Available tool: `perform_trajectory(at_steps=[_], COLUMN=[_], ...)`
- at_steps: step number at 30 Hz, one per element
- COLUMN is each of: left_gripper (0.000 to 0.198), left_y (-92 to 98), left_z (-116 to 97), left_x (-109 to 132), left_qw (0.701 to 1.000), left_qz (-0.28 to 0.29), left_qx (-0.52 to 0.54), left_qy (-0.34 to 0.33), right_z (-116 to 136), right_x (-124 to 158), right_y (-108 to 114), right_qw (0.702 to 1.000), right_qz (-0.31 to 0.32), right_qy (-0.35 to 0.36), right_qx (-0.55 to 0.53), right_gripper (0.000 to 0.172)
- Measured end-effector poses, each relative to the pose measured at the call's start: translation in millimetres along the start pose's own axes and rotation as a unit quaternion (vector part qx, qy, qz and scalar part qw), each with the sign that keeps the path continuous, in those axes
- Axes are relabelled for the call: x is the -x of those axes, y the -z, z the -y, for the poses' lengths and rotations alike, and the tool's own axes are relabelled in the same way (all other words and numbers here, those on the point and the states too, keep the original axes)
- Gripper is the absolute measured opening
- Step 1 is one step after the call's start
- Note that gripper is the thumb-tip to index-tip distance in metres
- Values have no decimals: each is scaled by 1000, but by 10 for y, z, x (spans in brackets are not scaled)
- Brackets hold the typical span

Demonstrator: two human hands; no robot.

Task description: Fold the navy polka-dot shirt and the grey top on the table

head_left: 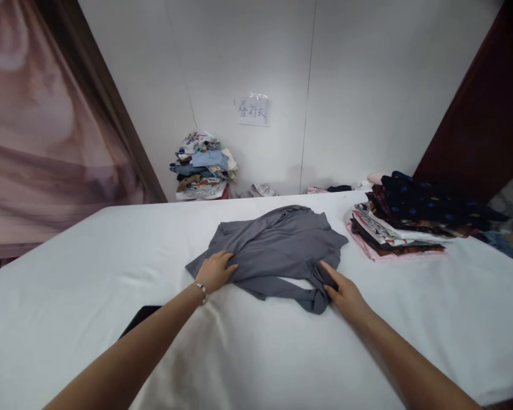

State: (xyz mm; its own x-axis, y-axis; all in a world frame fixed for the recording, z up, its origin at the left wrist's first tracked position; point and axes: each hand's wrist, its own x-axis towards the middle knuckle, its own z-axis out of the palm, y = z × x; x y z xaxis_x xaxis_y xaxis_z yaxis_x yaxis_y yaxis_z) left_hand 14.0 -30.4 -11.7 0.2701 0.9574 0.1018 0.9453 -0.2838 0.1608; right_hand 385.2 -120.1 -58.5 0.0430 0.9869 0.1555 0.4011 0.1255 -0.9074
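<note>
One white table, pale walls.

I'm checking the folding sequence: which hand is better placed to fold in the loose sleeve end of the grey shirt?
Probably the right hand: its fingers already pinch the grey shirt at the sleeve end. The left hand lies flat, pinning the shirt's left edge.

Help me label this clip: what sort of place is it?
Probably a garment-folding workstation. A grey shirt lies on a white-covered table, a folded stack sits to the right, and a heap of clothes rests against the wall.
</note>
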Motion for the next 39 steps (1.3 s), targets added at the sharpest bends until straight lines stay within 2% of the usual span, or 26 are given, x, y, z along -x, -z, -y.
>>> perform_trajectory(at_steps=[3, 6, 9, 11, 13, 15, 20, 22, 23, 25, 27, 30, 32, 35, 39], left_gripper=[37, 36, 27, 21, 23, 27, 40, 47, 50, 45, 33, 33, 33, 38, 29], left_y=[58, 69, 15, 0, 62, 228, 829, 927, 917, 792, 580, 262, 109, -37, -98], left_z=[117, 165, 183, 208, 268, 374, 654, 640, 589, 412, 182, -90, -145, -63, 68], left_x=[-52, -154, -259, -346, -472, -653, -1203, -1333, -1355, -1291, -1079, -558, -191, 189, 291], left_qw=[999, 996, 994, 992, 990, 986, 963, 954, 956, 972, 990, 996, 988, 986, 992], left_qz=[-5, -6, -2, -1, -8, -26, -118, -158, -167, -153, -100, -25, 8, 15, 3], left_qx=[-28, -37, -33, -26, -14, 0, 3, -8, -11, -4, 20, 68, 67, 34, -6], left_qy=[40, 75, 102, 120, 141, 165, 243, 256, 241, 181, 99, -44, -138, -161, -126], right_z=[25, 85, 60, -6, -70, -105, -102, -98, -95, -83, -63, -34, -22, 1, 113], right_x=[-70, -146, -160, -130, -92, -73, -124, -135, -130, -102, -60, -8, 10, 27, 52], right_y=[115, 335, 491, 507, 474, 431, 397, 404, 408, 415, 418, 417, 406, 350, 243], right_qw=[991, 948, 915, 910, 910, 912, 923, 931, 934, 941, 948, 961, 966, 967, 956], right_qz=[-65, -148, -193, -192, -175, -153, -106, -96, -92, -87, -82, -64, -51, -40, 20], right_qy=[-43, -87, -122, -160, -185, -193, -195, -191, -188, -178, -166, -138, -119, -108, -147], right_qx=[-108, -267, -334, -332, -327, -329, -315, -297, -289, -275, -258, -231, -222, -227, -254], right_gripper=[49, 49, 44, 40, 41, 43, 44, 47, 49, 55, 62, 73, 78, 85, 92])
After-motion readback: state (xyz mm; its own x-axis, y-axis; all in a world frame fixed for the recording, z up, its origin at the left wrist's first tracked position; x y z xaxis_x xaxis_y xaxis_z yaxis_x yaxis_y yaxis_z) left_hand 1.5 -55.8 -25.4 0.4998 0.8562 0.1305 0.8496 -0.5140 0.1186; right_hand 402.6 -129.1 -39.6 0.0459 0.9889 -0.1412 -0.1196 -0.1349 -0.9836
